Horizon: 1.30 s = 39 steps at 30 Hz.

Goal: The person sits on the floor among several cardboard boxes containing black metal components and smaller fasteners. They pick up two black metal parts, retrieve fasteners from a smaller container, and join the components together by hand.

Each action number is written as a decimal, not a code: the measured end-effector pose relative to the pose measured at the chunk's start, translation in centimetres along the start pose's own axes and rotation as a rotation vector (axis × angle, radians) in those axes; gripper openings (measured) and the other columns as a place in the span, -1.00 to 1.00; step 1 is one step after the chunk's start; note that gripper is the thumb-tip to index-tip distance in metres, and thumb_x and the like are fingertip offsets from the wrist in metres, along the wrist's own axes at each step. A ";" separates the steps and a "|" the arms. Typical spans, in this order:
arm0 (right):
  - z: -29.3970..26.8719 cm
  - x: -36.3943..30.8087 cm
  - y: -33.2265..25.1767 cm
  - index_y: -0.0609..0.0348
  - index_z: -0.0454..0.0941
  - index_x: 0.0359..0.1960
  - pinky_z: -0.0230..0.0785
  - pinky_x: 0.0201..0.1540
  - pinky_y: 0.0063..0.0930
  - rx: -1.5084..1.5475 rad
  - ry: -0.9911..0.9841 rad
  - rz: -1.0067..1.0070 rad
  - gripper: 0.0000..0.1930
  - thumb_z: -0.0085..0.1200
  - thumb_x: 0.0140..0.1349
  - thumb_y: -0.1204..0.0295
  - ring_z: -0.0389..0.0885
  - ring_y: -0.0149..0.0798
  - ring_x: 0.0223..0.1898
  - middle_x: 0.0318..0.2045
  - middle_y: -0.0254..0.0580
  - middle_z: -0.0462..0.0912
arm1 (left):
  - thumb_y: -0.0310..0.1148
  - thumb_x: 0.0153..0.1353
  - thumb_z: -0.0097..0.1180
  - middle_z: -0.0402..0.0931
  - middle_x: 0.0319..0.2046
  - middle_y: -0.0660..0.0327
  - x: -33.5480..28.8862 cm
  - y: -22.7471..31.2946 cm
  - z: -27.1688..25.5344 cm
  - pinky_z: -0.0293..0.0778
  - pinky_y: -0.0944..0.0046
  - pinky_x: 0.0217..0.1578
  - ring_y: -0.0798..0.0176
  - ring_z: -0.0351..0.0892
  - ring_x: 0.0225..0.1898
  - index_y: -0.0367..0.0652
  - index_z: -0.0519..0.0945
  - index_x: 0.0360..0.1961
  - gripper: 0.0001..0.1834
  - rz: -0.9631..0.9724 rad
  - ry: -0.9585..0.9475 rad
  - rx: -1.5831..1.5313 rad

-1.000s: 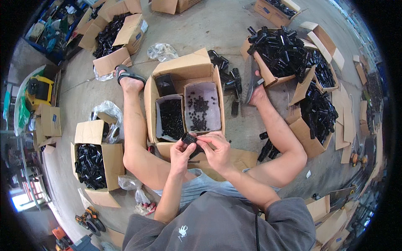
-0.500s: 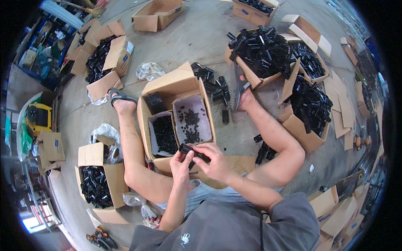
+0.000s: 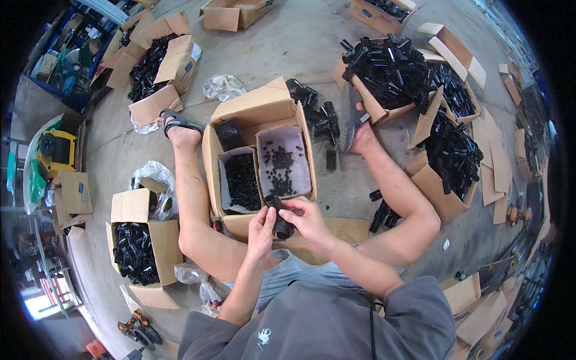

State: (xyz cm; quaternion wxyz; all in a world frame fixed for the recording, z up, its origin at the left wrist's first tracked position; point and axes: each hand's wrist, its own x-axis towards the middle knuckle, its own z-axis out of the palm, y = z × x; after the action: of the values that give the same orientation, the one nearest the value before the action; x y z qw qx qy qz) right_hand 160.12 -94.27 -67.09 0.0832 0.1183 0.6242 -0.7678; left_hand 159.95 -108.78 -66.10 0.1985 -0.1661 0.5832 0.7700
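Observation:
Between my legs, both hands hold a black tubular plastic part [image 3: 284,227], its length pointing away from me. My left hand [image 3: 261,233] pinches its left side with the thumb along it. On the other side, the fingers and thumb of my right hand [image 3: 308,221] close round it. Just beyond them stands an open cardboard box [image 3: 207,157] with two lined compartments. Many small black pieces [image 3: 242,180] heap in the left one; fewer small black pieces [image 3: 279,161] lie scattered in the right one. A dark block-shaped thing [image 3: 228,133] sits in the box's far left corner.
Cartons full of black tubular parts stand at far right [image 3: 387,69], right [image 3: 450,153], far left [image 3: 150,69] and near left [image 3: 135,252]. Loose black parts [image 3: 326,123] lie beside the middle box. Clear plastic bags [image 3: 223,87] and flattened cardboard [image 3: 489,156] are on the floor.
The black part has turned from lying slantwise to pointing away from me. My right hand has shifted its hold along it. The whole view has moved slightly.

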 end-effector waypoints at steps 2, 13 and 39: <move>0.7 0.8 -2.2 0.27 0.68 -0.09 0.48 0.04 -0.33 -0.427 -0.030 -0.093 -0.76 0.25 0.25 0.43 0.68 -0.12 -0.11 -0.15 -0.06 0.69 | -0.18 0.52 -0.01 0.63 -0.11 0.26 0.0 -0.5 -1.6 0.53 0.38 -0.09 0.45 0.59 -0.13 -0.26 0.57 0.08 -0.64 -0.043 0.066 -0.078; 1.3 21.7 6.4 0.26 0.64 -0.19 0.59 -0.04 -0.06 -1.307 0.236 -0.071 -0.78 -0.09 0.34 0.49 0.69 0.13 -0.08 -0.17 0.12 0.67 | -0.14 0.47 0.07 0.68 -0.13 0.22 -0.6 -2.9 -3.3 0.56 0.31 -0.06 0.36 0.64 -0.15 -0.26 0.61 0.00 -0.63 -0.109 0.136 -0.316; -6.4 -1.6 -2.6 0.23 0.70 -0.24 0.54 -0.15 -0.23 -0.435 0.233 -0.104 -0.76 0.28 0.17 0.32 0.74 -0.02 -0.27 -0.33 0.00 0.75 | -0.40 0.44 0.11 0.66 -0.27 0.18 1.2 -2.9 6.9 0.51 0.41 -0.25 0.46 0.53 -0.29 -0.51 0.63 -0.10 -0.71 0.275 0.139 0.326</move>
State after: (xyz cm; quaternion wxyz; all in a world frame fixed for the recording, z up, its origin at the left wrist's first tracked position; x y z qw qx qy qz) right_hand 161.43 -87.49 -65.48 -0.0053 0.1531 0.7855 -0.5997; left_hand 160.25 -101.24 -67.28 0.0754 -0.1034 0.7293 0.6722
